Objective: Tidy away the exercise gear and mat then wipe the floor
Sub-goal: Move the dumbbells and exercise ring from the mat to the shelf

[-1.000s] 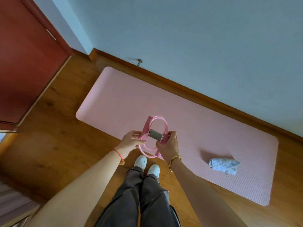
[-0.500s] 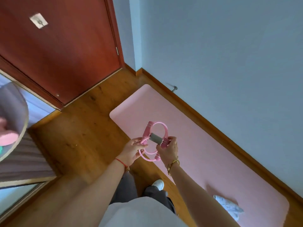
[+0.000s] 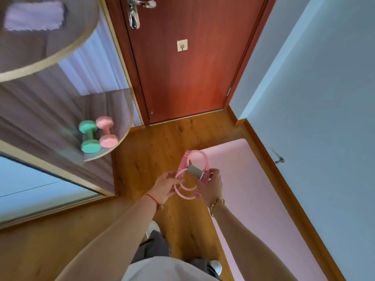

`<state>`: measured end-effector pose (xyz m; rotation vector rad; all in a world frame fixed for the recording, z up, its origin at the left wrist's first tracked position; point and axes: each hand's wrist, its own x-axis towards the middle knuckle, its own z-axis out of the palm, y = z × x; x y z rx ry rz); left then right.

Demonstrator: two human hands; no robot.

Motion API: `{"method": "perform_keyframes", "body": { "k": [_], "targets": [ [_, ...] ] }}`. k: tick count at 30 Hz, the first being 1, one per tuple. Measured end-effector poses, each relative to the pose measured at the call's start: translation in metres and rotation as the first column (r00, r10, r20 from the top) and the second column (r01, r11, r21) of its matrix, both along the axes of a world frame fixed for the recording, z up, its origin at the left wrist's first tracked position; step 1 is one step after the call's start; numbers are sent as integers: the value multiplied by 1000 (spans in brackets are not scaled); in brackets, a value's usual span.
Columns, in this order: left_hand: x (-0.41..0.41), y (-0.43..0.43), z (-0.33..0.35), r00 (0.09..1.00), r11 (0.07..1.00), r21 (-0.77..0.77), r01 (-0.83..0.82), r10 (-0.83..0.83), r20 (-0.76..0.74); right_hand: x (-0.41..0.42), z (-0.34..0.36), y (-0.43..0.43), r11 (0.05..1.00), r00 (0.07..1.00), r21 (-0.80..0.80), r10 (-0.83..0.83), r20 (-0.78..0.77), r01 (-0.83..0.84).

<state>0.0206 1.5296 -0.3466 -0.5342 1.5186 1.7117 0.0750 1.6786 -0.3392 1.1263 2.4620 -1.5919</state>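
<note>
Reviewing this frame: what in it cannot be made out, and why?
All in the head view.
1. Pink band: parts of its loops are covered by the left hand and right hand.
2. Mat: its near end is cut off by the bottom edge and the right forearm.
3. Purple item on the top shelf: motion-blurred, unidentifiable.
4. Shoes: mostly hidden by the person's own clothing.

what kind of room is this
Likely a room in a home, used for workouts: a mat lies on the wood floor by the wall, two dumbbells sit on a shelf, and the left hand and right hand hold a pink band.
</note>
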Motion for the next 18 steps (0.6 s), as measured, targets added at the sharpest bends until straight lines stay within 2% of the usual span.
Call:
{"method": "perform_keyframes", "body": {
  "k": [3, 9, 18],
  "targets": [
    [-31, -52, 2, 998, 998, -8, -66, 66, -13, -42, 4, -44, 998, 998, -6, 64, -16, -64],
    [-83, -137, -7, 982, 982, 42, -186, 187, -35, -120, 3, -109, 968, 967, -33, 249, 51, -248],
    [-150, -197, -18, 902, 900, 96, -425, 430, -39, -240, -17, -177, 874, 872, -60, 485, 57, -482]
  ]
}}
